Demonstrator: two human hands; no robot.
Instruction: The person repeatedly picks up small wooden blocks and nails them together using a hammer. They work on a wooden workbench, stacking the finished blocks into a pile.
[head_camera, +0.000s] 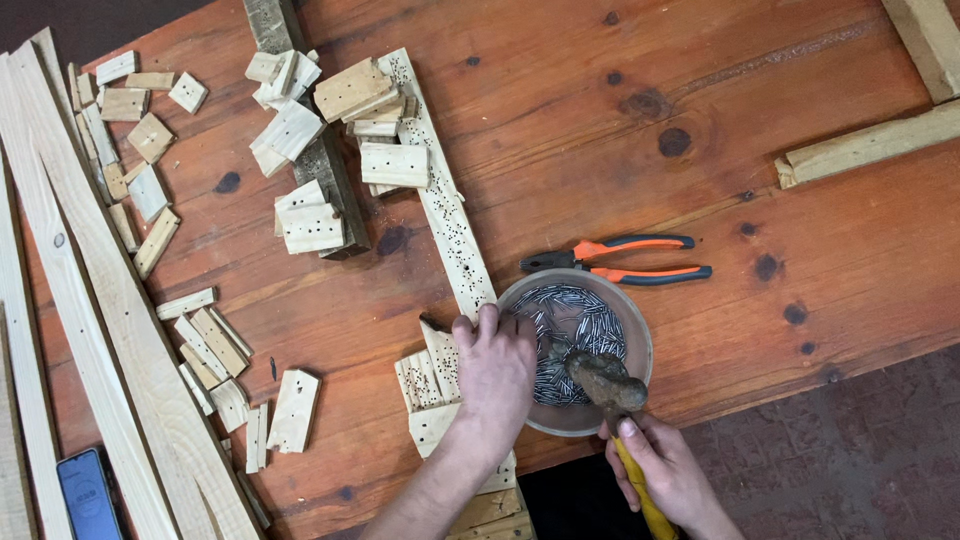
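Hammer (612, 385) gripped in right hand (668, 470), left hand (495, 368) apparently pinching nails at one bowl (640, 345), one pliers (620, 258) nearby

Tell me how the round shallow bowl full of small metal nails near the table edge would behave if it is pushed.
The round shallow bowl of nails would probably feel heavy for its size, being well filled. It would likely slide, not roll, on the wooden table. Because it overhangs the table edge, a push toward the person might tip it.

bowl (640, 330) of nails (575, 320) right of my left hand (495, 375) | hammer (610, 385) in my right hand (670, 470), over bowl | pliers (625, 260) behind bowl | phone (88, 495) far left
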